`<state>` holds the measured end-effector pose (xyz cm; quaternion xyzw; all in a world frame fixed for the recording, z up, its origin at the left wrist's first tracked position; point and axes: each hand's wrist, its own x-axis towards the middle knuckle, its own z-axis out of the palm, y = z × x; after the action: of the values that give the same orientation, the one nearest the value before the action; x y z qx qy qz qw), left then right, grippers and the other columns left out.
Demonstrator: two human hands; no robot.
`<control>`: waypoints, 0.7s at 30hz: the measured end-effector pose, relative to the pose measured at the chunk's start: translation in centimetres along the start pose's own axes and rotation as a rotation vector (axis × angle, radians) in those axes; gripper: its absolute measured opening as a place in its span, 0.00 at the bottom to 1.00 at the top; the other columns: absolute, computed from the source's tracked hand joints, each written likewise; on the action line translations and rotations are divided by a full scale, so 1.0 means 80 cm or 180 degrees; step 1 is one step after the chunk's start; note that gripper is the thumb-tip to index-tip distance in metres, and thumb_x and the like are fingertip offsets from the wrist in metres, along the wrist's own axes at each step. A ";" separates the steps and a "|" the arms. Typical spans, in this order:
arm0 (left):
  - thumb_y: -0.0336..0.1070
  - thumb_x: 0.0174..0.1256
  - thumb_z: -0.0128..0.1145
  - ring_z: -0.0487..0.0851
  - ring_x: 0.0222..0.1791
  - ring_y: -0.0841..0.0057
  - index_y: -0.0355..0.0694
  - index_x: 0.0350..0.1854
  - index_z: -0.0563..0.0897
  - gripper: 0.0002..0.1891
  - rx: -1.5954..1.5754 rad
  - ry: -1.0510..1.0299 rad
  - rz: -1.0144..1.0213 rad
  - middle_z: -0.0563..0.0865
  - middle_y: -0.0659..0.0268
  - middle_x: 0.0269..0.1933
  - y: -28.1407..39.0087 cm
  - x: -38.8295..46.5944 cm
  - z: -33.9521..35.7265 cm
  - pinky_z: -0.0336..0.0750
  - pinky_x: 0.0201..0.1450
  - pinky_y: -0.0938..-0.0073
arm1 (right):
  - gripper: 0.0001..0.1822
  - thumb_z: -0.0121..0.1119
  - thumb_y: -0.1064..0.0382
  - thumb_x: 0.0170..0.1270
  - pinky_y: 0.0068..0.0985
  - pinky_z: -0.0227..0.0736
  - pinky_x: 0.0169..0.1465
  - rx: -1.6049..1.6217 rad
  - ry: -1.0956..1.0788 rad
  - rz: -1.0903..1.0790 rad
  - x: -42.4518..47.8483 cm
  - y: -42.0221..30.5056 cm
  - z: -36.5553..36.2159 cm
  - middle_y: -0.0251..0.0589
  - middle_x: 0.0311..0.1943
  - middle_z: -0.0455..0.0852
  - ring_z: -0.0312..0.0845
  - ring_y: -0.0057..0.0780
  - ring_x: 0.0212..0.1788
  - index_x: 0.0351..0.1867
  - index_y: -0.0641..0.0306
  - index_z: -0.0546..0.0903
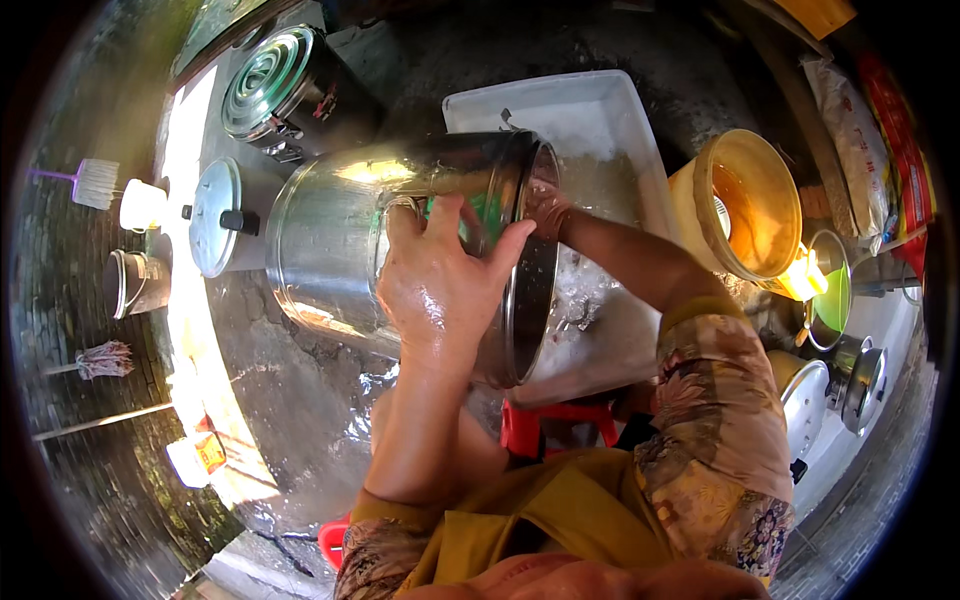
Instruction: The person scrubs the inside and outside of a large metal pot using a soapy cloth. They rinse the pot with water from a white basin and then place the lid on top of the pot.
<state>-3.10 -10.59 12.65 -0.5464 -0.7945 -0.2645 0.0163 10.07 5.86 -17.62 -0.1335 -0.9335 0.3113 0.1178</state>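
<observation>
A large stainless-steel barrel (337, 225) lies tilted on its side, its open mouth facing right over a white plastic tub (652, 172). My left hand (442, 285), wet and shiny, grips the barrel's upper side around a side handle, thumb pointing at the rim. Green marking shows on the metal beside those fingers. My right hand (546, 206) reaches into the barrel's mouth. Its fingers are hidden by the barrel wall, so whether they hold anything cannot be seen. Foamy water (592, 292) fills part of the tub below the rim.
A yellowed plastic bucket (757, 202) stands right of the tub. Lidded metal pots (214, 217) and a dark lidded barrel (330, 97) are at left. Red plastic stools (525, 427) sit near my legs. Wet concrete floor (300, 420) surrounds them. More pots (806, 405) stand at right.
</observation>
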 end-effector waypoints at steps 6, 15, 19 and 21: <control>0.62 0.45 0.74 0.82 0.26 0.59 0.50 0.39 0.85 0.26 0.0000 0.0007 -0.0122 0.79 0.62 0.32 -0.015 0.015 0.004 0.76 0.29 0.60 | 0.31 0.45 0.50 0.71 0.38 0.42 0.76 0.0803 -0.0020 0.0347 0.019 -0.173 0.112 0.42 0.72 0.64 0.53 0.34 0.75 0.72 0.61 0.64; 0.60 0.44 0.76 0.82 0.28 0.61 0.47 0.37 0.85 0.25 -0.0158 -0.0121 -0.0145 0.78 0.62 0.31 -0.021 0.009 -0.009 0.75 0.28 0.63 | 0.27 0.45 0.49 0.72 0.37 0.51 0.69 0.0886 -0.0830 -0.0012 0.038 -0.146 0.053 0.44 0.65 0.70 0.61 0.36 0.68 0.66 0.62 0.68; 0.61 0.44 0.76 0.81 0.28 0.60 0.48 0.40 0.84 0.27 0.0048 -0.0083 -0.0027 0.77 0.61 0.33 -0.012 -0.003 -0.009 0.75 0.28 0.61 | 0.26 0.46 0.48 0.72 0.37 0.56 0.66 -0.0210 -0.0443 0.0910 0.081 -0.021 0.010 0.45 0.62 0.72 0.65 0.36 0.65 0.64 0.62 0.70; 0.61 0.45 0.75 0.81 0.28 0.59 0.49 0.42 0.83 0.27 0.0044 -0.0134 0.0097 0.77 0.60 0.35 -0.009 -0.007 -0.009 0.75 0.28 0.60 | 0.26 0.46 0.48 0.72 0.36 0.58 0.64 -0.0612 -0.0283 0.1498 0.094 0.008 0.015 0.45 0.61 0.73 0.66 0.36 0.63 0.63 0.63 0.71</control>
<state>-3.67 -11.58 12.82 -0.5638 -0.7881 -0.2471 0.0074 2.75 8.10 -17.89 -0.3438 -0.9063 0.2456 -0.0122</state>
